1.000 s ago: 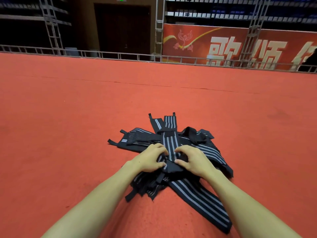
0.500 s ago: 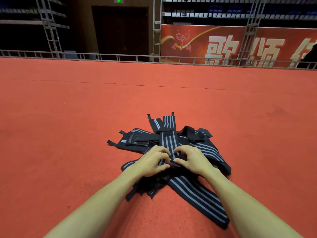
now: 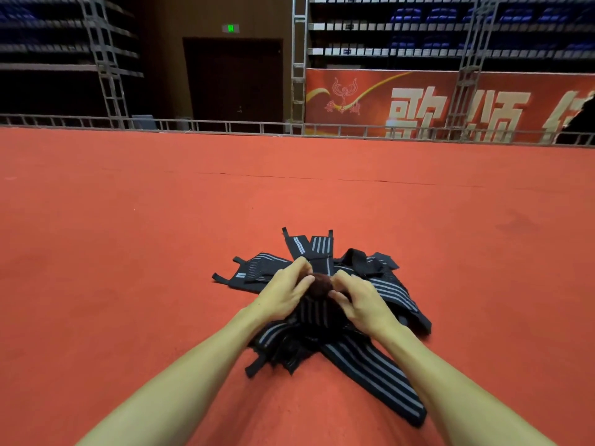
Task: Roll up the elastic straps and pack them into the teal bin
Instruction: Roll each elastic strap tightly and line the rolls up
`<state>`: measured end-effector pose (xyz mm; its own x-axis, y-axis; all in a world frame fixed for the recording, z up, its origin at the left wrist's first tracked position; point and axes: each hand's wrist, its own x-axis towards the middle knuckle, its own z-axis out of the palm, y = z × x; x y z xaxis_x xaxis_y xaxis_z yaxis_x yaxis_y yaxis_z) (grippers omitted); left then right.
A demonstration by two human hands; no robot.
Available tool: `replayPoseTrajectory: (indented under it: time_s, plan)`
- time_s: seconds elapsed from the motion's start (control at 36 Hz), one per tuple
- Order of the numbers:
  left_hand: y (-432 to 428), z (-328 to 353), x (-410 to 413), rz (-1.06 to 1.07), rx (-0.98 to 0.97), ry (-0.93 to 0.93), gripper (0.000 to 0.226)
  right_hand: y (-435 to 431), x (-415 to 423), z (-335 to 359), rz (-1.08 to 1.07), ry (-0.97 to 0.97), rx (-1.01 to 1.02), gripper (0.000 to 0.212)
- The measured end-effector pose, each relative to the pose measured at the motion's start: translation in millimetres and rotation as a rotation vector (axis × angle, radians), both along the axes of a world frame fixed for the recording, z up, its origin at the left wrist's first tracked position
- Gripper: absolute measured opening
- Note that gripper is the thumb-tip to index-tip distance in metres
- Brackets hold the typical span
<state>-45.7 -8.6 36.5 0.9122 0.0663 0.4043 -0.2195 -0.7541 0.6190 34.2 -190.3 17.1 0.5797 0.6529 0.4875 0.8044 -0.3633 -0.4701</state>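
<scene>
Change: strap roll [image 3: 322, 284] has grown and lifted above the strap pile [image 3: 370, 358].
Left hand [image 3: 283, 294]: pinches the roll's left end.
Right hand [image 3: 360, 300]: pinches its right end.
Axis: tail [image 3: 314, 313] runs toward the person.

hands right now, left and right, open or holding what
Left hand: pinching the partly rolled strap.
Right hand: pinching the same strap.

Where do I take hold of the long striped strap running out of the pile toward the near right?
Probably at its free end: the long striped strap lies flat on the red carpet, its near-right tip clear of the pile, while its other end is buried there. Come from the near right and pinch across its width. The left hand and right hand grip a roll.
</scene>
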Motion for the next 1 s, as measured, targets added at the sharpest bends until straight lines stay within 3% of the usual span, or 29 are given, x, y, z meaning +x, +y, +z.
replayPoseTrajectory:
  time_s: [0.08,0.22,0.56,0.75,0.86,1.0]
  plan:
    - [1.8,9.3,-6.0,0.007,-0.018,-0.013,0.009,0.9,-7.6,10.9,0.008,-0.039,0.044,0.031]
    - [-1.5,16.7,-16.0,-0.026,-0.006,-0.025,0.013,-1.2,-16.8,21.1,0.08,-0.052,0.033,0.01]
    - [-13.1,0.1,-19.7,-0.01,-0.004,-0.042,0.019,1.8,-15.3,10.4,-0.05,0.104,0.1,0.014]
    - [-13.1,-33.4,-23.4,0.041,-0.042,0.06,0.032,7.3,-16.9,-8.2,-0.084,0.164,0.02,0.016]
    - [-13.8,-54.3,-28.7,0.007,-0.027,0.129,0.043,8.7,-17.1,-14.4,-0.163,0.183,0.087,0.015]
    - [-12.5,-79.0,-38.8,-0.059,0.072,0.145,0.034,6.2,-14.7,-14.4,-0.172,0.187,0.042,0.016]
